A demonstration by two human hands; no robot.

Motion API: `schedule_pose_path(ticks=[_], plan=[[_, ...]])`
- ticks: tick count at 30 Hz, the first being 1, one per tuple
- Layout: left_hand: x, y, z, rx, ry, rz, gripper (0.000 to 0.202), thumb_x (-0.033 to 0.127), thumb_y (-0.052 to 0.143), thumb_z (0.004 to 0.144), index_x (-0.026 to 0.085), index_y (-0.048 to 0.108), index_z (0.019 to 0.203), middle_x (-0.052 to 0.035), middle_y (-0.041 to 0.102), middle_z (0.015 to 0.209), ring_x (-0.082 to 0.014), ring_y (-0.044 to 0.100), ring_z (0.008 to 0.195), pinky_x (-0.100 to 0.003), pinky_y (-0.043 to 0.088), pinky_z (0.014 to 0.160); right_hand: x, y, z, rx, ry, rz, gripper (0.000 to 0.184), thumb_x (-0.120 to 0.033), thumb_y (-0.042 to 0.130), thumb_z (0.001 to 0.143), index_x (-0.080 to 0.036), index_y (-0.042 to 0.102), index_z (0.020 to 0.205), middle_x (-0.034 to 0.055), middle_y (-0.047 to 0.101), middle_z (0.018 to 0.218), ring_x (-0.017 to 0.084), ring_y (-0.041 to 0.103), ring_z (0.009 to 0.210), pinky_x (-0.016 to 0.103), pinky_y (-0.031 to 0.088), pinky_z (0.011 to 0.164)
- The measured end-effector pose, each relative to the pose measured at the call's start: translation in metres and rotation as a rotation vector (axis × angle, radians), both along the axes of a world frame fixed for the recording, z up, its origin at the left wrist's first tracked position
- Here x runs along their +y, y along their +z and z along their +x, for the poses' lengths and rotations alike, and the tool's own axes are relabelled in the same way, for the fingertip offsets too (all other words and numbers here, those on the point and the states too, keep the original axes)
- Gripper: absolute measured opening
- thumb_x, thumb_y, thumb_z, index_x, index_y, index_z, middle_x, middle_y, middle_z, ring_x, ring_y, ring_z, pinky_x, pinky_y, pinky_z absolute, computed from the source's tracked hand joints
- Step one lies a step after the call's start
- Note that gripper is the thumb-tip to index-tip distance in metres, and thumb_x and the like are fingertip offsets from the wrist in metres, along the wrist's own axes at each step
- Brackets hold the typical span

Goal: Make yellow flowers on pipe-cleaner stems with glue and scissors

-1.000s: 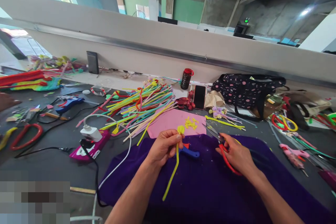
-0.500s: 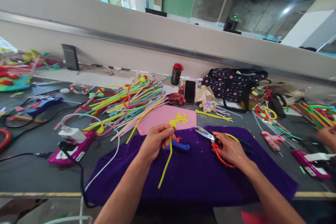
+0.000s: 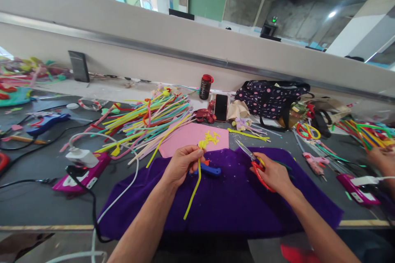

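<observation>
Between thumb and fingers, my left hand [image 3: 184,163] pinches a yellow pipe cleaner [image 3: 194,198], whose long end hangs down toward me. Its top is bunched into a small yellow cluster. Just behind lie short yellow cut pieces [image 3: 212,137] on a pink sheet [image 3: 175,137]. My right hand [image 3: 271,174] grips scissors [image 3: 247,150] with red and yellow handles, blades pointing up and left, apart from the pipe cleaner. A blue-handled tool [image 3: 211,170], partly hidden by my left hand, rests on the purple cloth [image 3: 228,209].
A heap of coloured pipe cleaners [image 3: 154,119] lies at back left. Behind stand a phone [image 3: 221,107], a dark bottle [image 3: 205,86] and a patterned bag [image 3: 271,100]. Power strips [image 3: 82,178] with cords lie on both sides. Another person's hand [image 3: 382,160] is at far right.
The scissors have turned more upright in my right hand and their blades look closed together. My left hand keeps its pinch on the pipe cleaner. The view has shifted slightly.
</observation>
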State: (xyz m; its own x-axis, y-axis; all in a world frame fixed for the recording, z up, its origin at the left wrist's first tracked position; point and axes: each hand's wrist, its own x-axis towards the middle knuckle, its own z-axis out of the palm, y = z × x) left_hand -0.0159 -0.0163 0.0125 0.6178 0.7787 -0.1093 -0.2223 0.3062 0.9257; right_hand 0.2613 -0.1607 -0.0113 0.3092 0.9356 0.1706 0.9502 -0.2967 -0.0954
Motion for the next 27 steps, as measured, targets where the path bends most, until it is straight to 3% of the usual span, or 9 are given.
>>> schedule_pose_path(ticks=[3,10,20,27], plan=[[0.0,0.0,0.0,-0.004,0.01,-0.003,0.021,0.031,0.063,0.068,0.011,0.063,0.074,-0.0016,0.059,0.055,-0.0024,0.04,0.034,-0.014,0.025,0.03,-0.003,0.003,0.0,0.021,-0.035,0.013,0.049,-0.047,0.05,0.074,-0.023,0.045,0.117,0.0009,0.062,0.077,0.019,0.059,0.069,0.026,0.041,0.056],[-0.001,0.002,0.0,-0.005,0.005,-0.007,0.021,0.032,0.063,0.067,0.012,0.061,0.071,-0.0018,0.06,0.057,-0.0027,0.04,0.034,-0.014,0.025,0.031,-0.008,-0.001,-0.011,0.02,0.187,-0.123,0.044,-0.039,0.049,0.077,-0.027,0.047,0.12,0.0047,0.061,0.099,0.02,0.057,0.088,0.028,0.042,0.071],[0.001,-0.002,0.0,-0.007,-0.011,-0.007,0.02,0.031,0.063,0.068,0.012,0.061,0.074,-0.0011,0.06,0.057,-0.002,0.04,0.035,-0.013,0.026,0.031,0.0,-0.001,-0.01,-0.074,0.121,-0.241,0.049,-0.045,0.043,0.081,-0.031,0.039,0.127,0.0065,0.059,0.098,0.023,0.058,0.088,0.028,0.042,0.065],[-0.001,0.0,-0.001,-0.032,-0.027,0.005,0.021,0.032,0.062,0.069,0.011,0.06,0.069,-0.0013,0.059,0.057,-0.0017,0.041,0.035,-0.013,0.027,0.032,-0.01,-0.003,-0.009,-0.192,0.214,-0.23,0.049,-0.033,0.045,0.081,-0.029,0.036,0.129,0.0078,0.059,0.1,0.024,0.058,0.087,0.03,0.043,0.066]])
